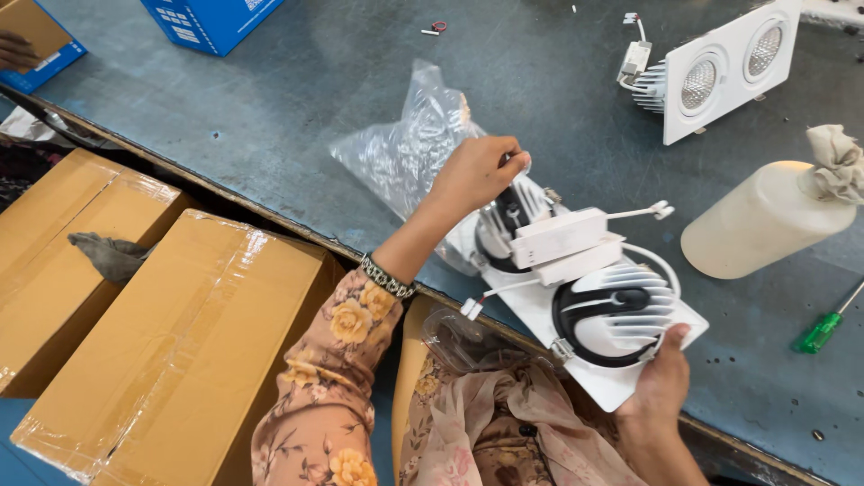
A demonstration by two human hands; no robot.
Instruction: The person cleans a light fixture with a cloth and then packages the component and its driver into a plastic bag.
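Fixture [576, 297] lies back-up on the counter [360, 81], long axis running diagonally from upper left to lower right; left hand [477, 171] grips its far end, right hand [661, 378] its near corner.

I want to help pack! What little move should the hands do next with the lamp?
Probably draw the clear plastic bag further over the twin lamp fitting: the left hand pinches its far end by the bag, and the right hand steadies the near edge.
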